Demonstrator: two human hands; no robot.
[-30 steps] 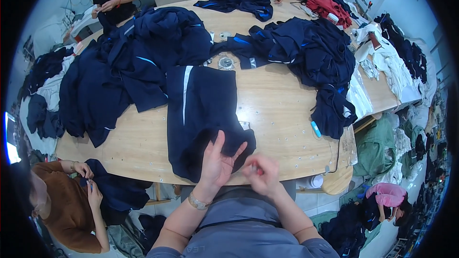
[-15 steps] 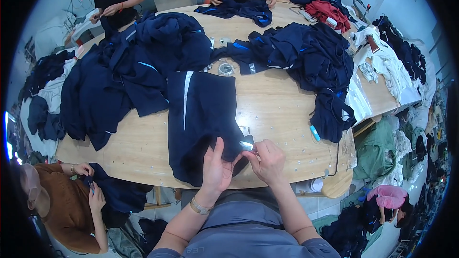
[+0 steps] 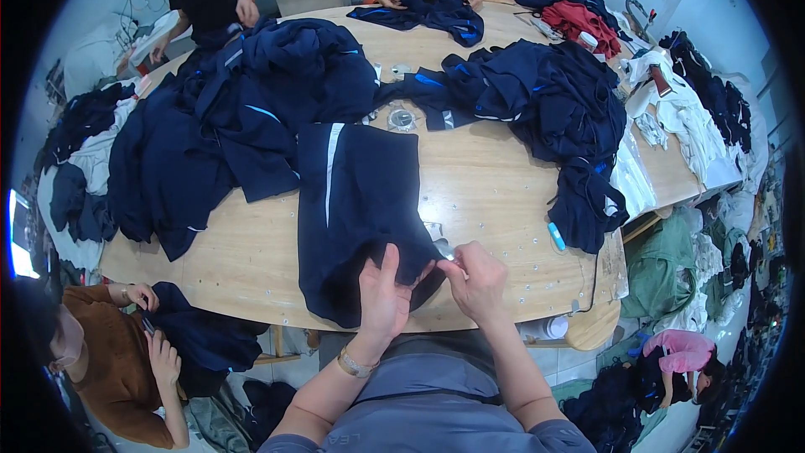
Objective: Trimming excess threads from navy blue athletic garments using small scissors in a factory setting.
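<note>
A navy garment (image 3: 373, 176) with a pale stripe lies on the table in front of me, its near end gathered and raised at the edge. My left hand (image 3: 384, 298) grips that near edge with the thumb up; its fingertips are partly hidden in the cloth. Just right of it, my right hand (image 3: 478, 281) is closed round a small shiny metal tool (image 3: 444, 249), perhaps thread snips. The tool's tip is beside the garment's right corner; most of it is hidden by my fingers, so I cannot tell whether it touches the cloth.
Navy garments form a large heap (image 3: 201, 134) at left and another heap (image 3: 545, 101) at right. A light blue marker (image 3: 556, 236) lies near the right edge of the wooden table (image 3: 495, 193). A tape roll (image 3: 402, 120) sits mid-table. Co-workers handle cloth around me.
My right hand has shifted slightly right with the metal tool, which has turned and shines less. The garment stays in my left hand. A co-worker at the far left has spread their hands apart.
</note>
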